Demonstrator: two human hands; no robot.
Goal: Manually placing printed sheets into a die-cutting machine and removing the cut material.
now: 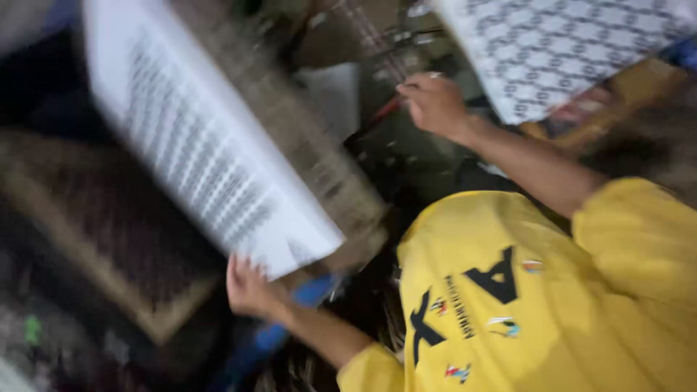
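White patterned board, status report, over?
Left hand grips corner of white patterned flat board. Right hand pinches thin red stick. Blurred; blockers unclear.

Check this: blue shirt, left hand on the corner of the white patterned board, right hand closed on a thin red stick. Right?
No: the shirt is yellow, per the head view. The left hand is on the corner of the white patterned board, the right hand closed on the thin red stick.
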